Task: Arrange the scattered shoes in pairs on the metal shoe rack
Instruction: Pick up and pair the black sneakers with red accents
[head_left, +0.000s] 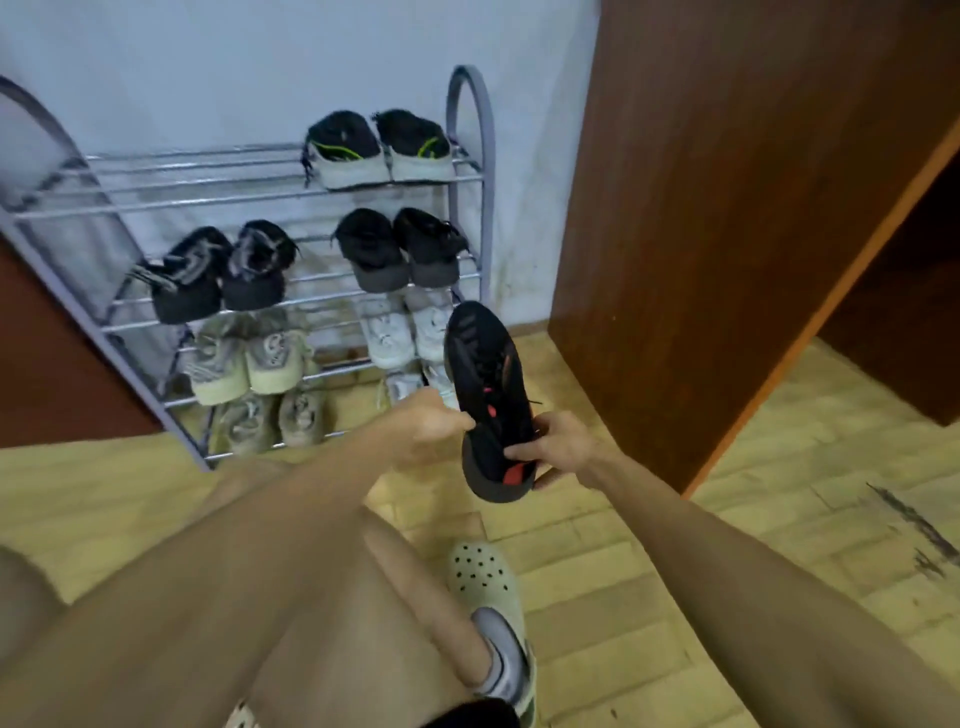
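A black sneaker with red accents (485, 374) is held in the air in front of the metal shoe rack (208, 195), toe pointing away from me. My right hand (563, 449) grips its heel from the right and below. My left hand (431, 423) holds its left side near the collar. The rack's top shelf carries a black-and-grey pair with green stripes (379, 148) at the right. One shelf down stand a black patterned pair (223, 273) and a black pair (402, 249). Lower shelves hold a beige pair (244, 358), a white pair (408, 327) and a tan pair (272, 418).
A tall brown wooden cabinet (727, 208) stands right of the rack, close to the held shoe. A dark brown panel (47, 353) sits left of the rack. My knee and my foot in a pale green clog (485, 577) are on the tiled floor below.
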